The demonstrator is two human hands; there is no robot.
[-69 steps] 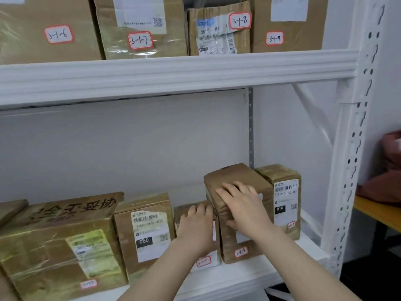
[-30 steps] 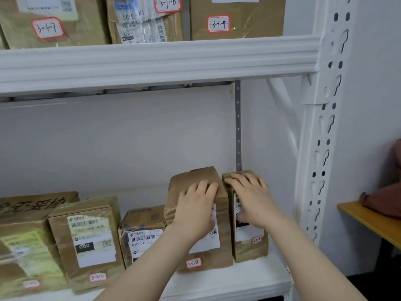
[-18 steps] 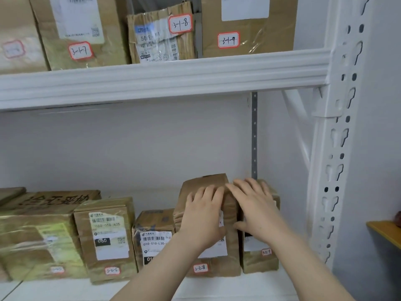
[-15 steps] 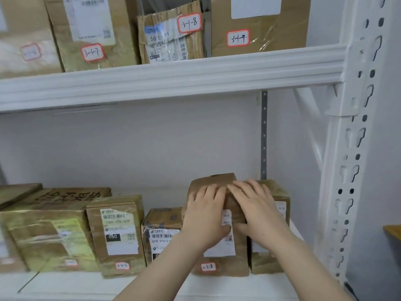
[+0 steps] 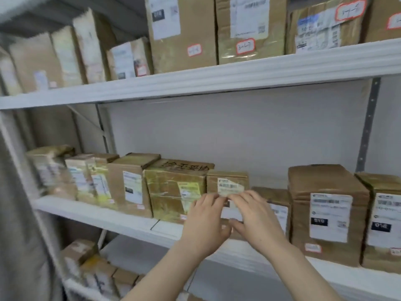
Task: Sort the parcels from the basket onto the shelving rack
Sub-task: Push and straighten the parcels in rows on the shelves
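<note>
The middle shelf (image 5: 121, 220) of the white rack carries a row of brown cardboard parcels. My left hand (image 5: 206, 222) and my right hand (image 5: 256, 216) are side by side in front of a small labelled parcel (image 5: 226, 181), fingers spread, fingertips at its white label. Neither hand grips anything. To the right stand a low parcel (image 5: 275, 198), a tall brown parcel (image 5: 325, 187) and another upright parcel (image 5: 382, 192). A large taped box (image 5: 173, 185) is just left of my hands. The basket is not in view.
The upper shelf (image 5: 217, 79) holds several big boxes with red-edged number stickers. More parcels (image 5: 84, 255) lie on the shelf below. A grey fabric (image 5: 17, 213) hangs along the left edge. The frame is blurred.
Both hands have come off the tall brown parcel and its neighbour and moved left to the small labelled parcel. The view has swung left, showing more of the rack.
</note>
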